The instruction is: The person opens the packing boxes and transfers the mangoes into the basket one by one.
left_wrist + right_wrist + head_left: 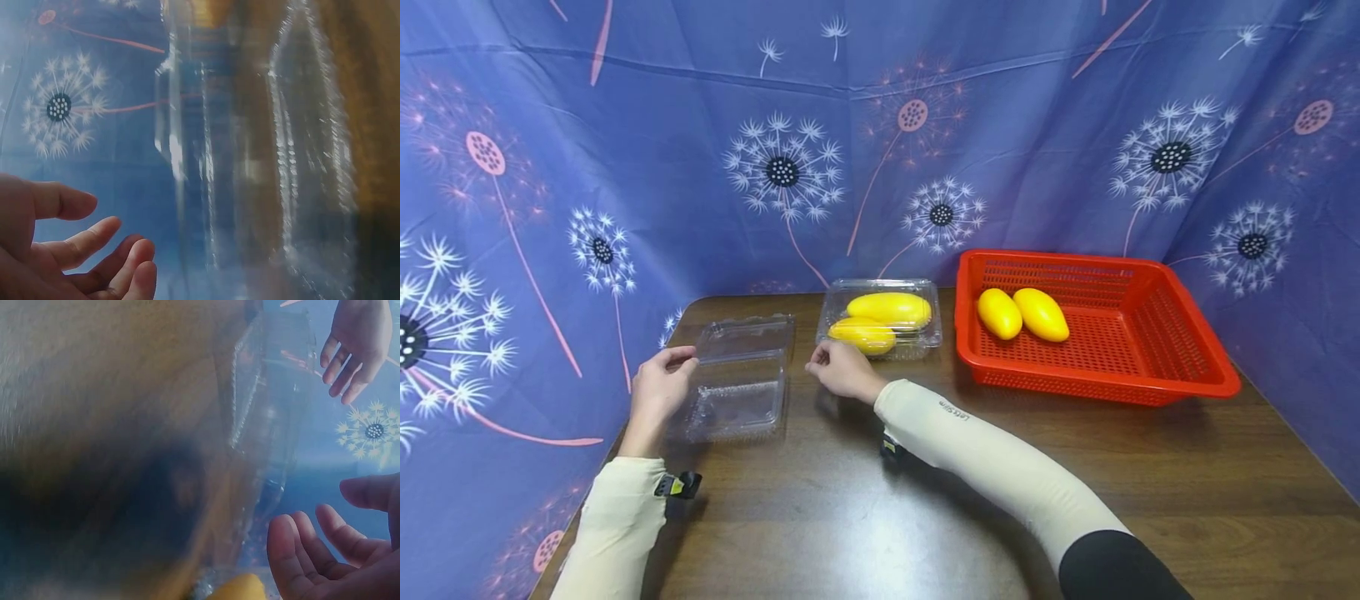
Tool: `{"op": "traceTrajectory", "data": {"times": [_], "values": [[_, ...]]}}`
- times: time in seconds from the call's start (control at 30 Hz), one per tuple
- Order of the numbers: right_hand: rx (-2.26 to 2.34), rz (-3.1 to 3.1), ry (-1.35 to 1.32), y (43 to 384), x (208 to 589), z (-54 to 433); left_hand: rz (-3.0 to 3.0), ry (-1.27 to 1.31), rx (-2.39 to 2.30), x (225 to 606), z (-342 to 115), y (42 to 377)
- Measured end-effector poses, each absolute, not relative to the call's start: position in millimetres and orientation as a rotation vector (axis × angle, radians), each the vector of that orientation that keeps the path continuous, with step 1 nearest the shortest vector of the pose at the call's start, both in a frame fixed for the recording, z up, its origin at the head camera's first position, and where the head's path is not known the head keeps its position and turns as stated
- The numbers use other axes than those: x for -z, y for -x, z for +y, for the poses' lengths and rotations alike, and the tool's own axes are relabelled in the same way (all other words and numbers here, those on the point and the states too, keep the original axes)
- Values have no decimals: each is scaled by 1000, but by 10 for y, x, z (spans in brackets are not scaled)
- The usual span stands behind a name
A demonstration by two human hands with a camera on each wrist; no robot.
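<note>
My left hand [660, 392] hovers at the left edge of an empty clear plastic clamshell box [737, 396], whose lid [745, 337] lies folded back. Nothing is between the spread, slightly bent fingers [84, 240] in the left wrist view. Toward the middle, my right hand [847, 368] is just in front of a second clear clamshell box [880, 287] holding two yellow mangoes [891, 309]; its lid appears to be down over them. Loosely bent and holding nothing, the right fingers [284, 547] show in the right wrist view. Whether they touch this box is unclear.
A red perforated plastic basket [1097, 383] stands at the back right with two more yellow mangoes [1041, 315] inside, at its left. The brown wooden table [820, 517] backs onto a blue dandelion-print cloth [700, 208], which also hangs along both sides.
</note>
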State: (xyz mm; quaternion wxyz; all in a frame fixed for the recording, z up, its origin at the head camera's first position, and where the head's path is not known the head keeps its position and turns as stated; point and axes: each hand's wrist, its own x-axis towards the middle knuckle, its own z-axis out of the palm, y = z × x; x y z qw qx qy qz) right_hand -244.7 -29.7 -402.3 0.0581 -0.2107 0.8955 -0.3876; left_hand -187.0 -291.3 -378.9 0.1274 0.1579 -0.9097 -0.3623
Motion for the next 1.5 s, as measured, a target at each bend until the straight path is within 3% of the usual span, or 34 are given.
{"op": "traceTrajectory", "data": {"times": [0.87,1.5], "values": [[1228,2875,589,2635,3728,20,-2791,-185,1225,3668,-2296,2175],[922,3035,375,2878,3576,285,-2850,-76,1237,3647,-1920,2457]]}}
